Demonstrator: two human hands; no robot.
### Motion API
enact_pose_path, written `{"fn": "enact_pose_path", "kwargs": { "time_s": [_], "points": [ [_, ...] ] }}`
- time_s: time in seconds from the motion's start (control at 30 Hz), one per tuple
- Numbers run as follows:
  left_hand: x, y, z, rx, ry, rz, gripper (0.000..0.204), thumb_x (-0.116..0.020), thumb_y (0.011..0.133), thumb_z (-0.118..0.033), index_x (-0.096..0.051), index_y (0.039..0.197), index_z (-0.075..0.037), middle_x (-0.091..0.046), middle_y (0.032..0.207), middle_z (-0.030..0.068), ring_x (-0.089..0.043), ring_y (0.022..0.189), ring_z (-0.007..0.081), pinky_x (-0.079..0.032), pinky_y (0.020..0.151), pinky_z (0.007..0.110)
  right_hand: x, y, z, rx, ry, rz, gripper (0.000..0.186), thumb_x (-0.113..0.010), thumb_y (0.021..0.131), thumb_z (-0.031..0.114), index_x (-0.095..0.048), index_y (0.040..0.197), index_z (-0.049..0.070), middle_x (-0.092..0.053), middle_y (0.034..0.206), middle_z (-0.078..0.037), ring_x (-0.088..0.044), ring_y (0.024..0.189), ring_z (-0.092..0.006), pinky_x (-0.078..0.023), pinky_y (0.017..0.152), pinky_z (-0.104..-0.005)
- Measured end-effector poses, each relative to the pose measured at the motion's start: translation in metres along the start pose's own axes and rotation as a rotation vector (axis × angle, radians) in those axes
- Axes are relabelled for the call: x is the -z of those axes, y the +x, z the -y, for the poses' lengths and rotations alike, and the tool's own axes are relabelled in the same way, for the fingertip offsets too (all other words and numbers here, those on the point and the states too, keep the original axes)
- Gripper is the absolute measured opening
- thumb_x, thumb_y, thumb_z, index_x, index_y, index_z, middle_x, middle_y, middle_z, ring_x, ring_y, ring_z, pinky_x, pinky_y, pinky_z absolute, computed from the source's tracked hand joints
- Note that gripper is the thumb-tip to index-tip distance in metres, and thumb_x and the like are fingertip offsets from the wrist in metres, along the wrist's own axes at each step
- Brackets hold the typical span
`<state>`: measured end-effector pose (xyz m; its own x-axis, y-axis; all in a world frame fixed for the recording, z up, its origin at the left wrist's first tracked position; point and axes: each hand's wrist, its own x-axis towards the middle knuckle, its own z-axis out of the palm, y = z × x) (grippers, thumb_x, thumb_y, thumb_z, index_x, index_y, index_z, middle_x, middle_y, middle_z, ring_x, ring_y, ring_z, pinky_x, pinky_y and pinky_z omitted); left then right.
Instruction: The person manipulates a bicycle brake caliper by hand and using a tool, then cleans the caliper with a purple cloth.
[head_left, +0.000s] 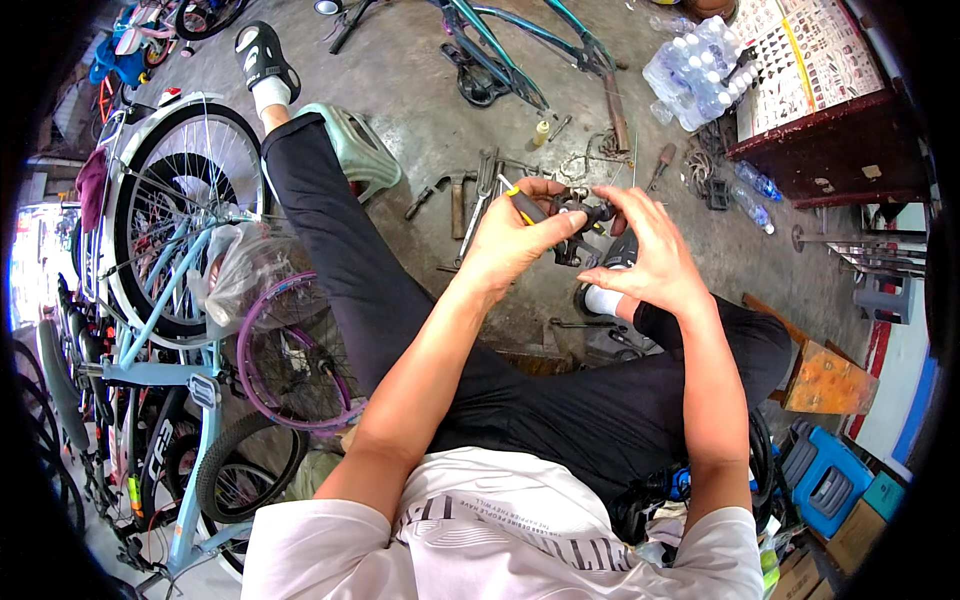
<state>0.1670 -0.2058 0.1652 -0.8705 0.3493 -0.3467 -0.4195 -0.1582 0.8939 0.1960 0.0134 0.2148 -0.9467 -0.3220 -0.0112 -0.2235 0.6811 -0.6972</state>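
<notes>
My left hand (508,240) is closed round a tool with a yellow and black handle (527,207), and its thumb presses on a small dark metal bicycle part (570,232). The exact kind of this part is hard to make out. My right hand (655,250) curves round the other side, thumb and fingers spread apart, with fingertips at the part's edge. Both hands are raised above the floor between my legs. Below and beyond them lie a hammer (457,205), spanners (483,190) and a loose chain (585,160).
Bicycles, including a light blue frame (165,300), and a purple wheel rim (243,365) crowd the left. A pale green stool (350,150) stands by my left leg. Ahead lies a teal frame (490,50); bottled water (690,75) and a dark red cabinet (830,150) are at right.
</notes>
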Motion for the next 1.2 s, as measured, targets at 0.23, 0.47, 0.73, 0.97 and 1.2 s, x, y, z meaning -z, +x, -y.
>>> {"fn": "enact_pose_path", "kwargs": {
  "time_s": [0.23, 0.47, 0.73, 0.97, 1.2],
  "points": [
    [0.000, -0.011, -0.019, -0.173, -0.216, 0.031, 0.060, -0.083, 0.088, -0.026, -0.062, 0.137, 0.002, -0.066, 0.103, 0.0014, -0.062, 0.090, 0.0086, -0.050, 0.077, 0.026, -0.010, -0.001, -0.003, 0.185, -0.002, -0.247, 0.092, -0.092, 0.061, 0.019, -0.053, 0.143, 0.003, -0.062, 0.126, -0.013, -0.065, 0.104, -0.0294, -0.053, 0.093, -0.0415],
    [-0.016, -0.021, -0.010, -0.086, -0.138, 0.075, 0.041, -0.081, 0.090, -0.019, -0.069, 0.123, 0.001, -0.072, 0.103, 0.0002, -0.062, 0.089, 0.0071, -0.049, 0.078, 0.026, -0.016, 0.002, -0.011, 0.172, 0.043, -0.341, 0.094, -0.088, 0.063, 0.011, -0.050, 0.148, 0.003, -0.061, 0.129, -0.016, -0.063, 0.113, -0.0321, -0.050, 0.100, -0.0414],
    [-0.051, -0.035, -0.020, -0.606, 0.669, -0.339, 0.025, -0.084, 0.077, -0.015, -0.064, 0.088, -0.003, -0.067, 0.081, 0.0113, -0.065, 0.075, 0.0316, -0.052, 0.068, 0.041, -0.035, 0.007, -0.029, 0.066, 0.156, -0.361, 0.083, -0.084, 0.062, 0.005, -0.053, 0.140, 0.004, -0.060, 0.141, -0.016, -0.062, 0.123, -0.0341, -0.050, 0.103, -0.0414],
    [-0.053, -0.033, -0.015, -0.734, 0.684, -0.351, 0.024, -0.084, 0.072, -0.006, -0.062, 0.082, -0.004, -0.063, 0.082, 0.0098, -0.062, 0.077, 0.0309, -0.049, 0.068, 0.041, -0.035, 0.009, -0.028, 0.054, 0.124, -0.345, 0.085, -0.083, 0.059, 0.005, -0.057, 0.140, 0.006, -0.066, 0.129, -0.009, -0.061, 0.122, -0.0325, -0.044, 0.108, -0.0424],
    [-0.052, -0.034, -0.019, -0.708, 0.744, -0.363, 0.026, -0.084, 0.070, -0.005, -0.061, 0.081, -0.004, -0.061, 0.080, 0.0100, -0.060, 0.075, 0.0319, -0.048, 0.067, 0.042, -0.043, 0.011, -0.033, 0.063, 0.165, -0.362, 0.086, -0.082, 0.060, 0.005, -0.056, 0.142, 0.007, -0.067, 0.126, -0.008, -0.060, 0.123, -0.0311, -0.043, 0.108, -0.0420]
  ]
}}
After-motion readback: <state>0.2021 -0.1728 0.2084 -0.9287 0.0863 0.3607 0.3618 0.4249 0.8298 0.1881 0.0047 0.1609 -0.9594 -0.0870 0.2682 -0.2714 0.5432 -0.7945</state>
